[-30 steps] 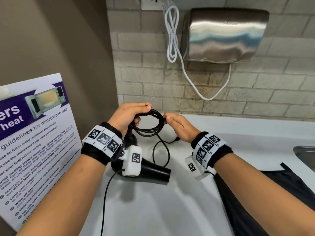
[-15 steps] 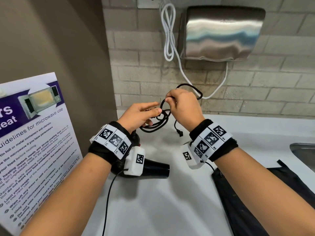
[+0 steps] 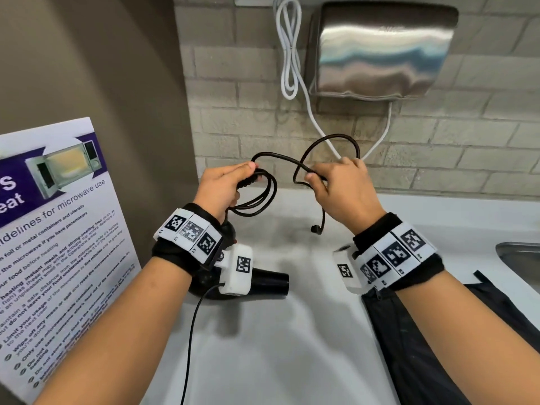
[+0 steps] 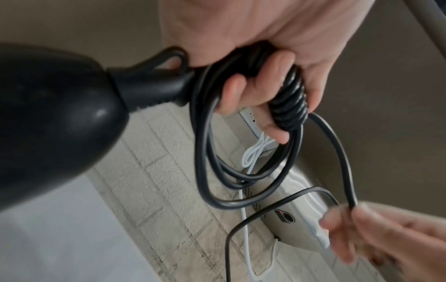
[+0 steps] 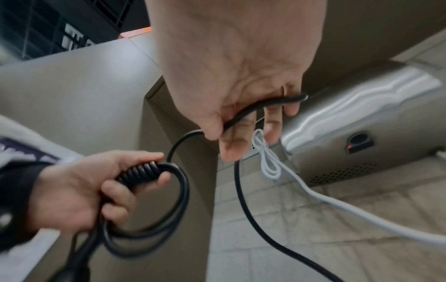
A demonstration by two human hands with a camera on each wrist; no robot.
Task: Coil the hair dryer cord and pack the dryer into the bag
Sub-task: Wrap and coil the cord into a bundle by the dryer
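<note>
Head view: coiled cord (image 3: 257, 194) is being clamped in the left hand (image 3: 225, 185) above the surface (image 3: 292, 346); a free loop is being pinched by the right hand (image 3: 339, 185). Loops are best matched in size. Dryer (image 3: 263, 283) is lying below; bag (image 3: 409, 346) contents cannot be told.

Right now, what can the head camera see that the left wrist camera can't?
Only the head view shows the black bag on the counter, the microwave poster and the cord's plug end dangling. Only the left wrist view shows the left hand's fingers curled round the coiled cord. Both show the hair dryer, both hands and the wall hand dryer.
</note>
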